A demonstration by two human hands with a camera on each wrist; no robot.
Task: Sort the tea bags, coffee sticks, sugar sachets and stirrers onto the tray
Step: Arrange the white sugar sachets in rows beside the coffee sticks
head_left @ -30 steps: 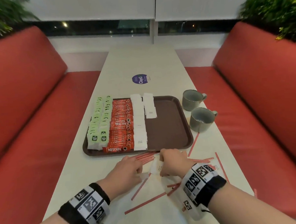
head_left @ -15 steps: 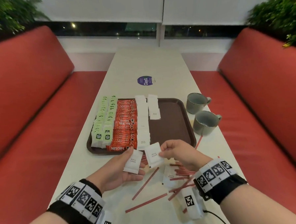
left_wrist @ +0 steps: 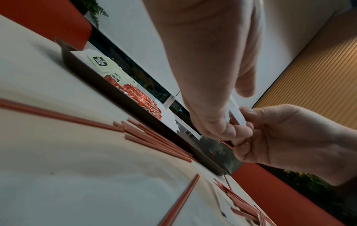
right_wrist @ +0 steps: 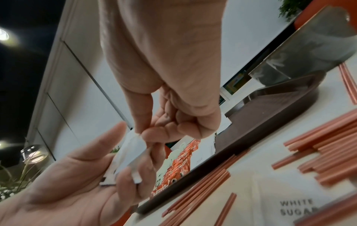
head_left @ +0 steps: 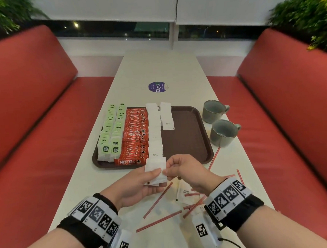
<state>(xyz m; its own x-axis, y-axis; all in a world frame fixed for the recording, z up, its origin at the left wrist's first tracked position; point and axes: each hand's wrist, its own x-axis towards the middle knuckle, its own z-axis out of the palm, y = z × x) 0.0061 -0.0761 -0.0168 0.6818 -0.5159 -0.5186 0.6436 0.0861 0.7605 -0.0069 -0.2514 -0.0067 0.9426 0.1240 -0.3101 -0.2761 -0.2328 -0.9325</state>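
Observation:
White sugar sachets (head_left: 154, 170) lie stacked in my left hand (head_left: 155, 179), palm up, thumb on top, just before the tray's near edge. My right hand (head_left: 166, 173) pinches the stack's right edge; the right wrist view shows that pinch on the sachets (right_wrist: 131, 151). The brown tray (head_left: 188, 141) holds rows of green tea bags (head_left: 112, 134), red coffee sticks (head_left: 136, 134) and sugar sachets (head_left: 154, 128); its right half is bare. Red stirrers (head_left: 159, 200) and a loose sugar sachet (head_left: 185, 193) lie on the table under my hands.
Two grey mugs (head_left: 213, 110) (head_left: 223, 132) stand right of the tray. More stirrers (head_left: 239, 176) lie scattered toward the table's right edge. A purple sticker (head_left: 157, 87) marks the white table beyond the tray. Red benches flank both sides.
Both hands rose from the table, each with a sachet, then came together. The right hand's sachet now lies on the one in the left palm.

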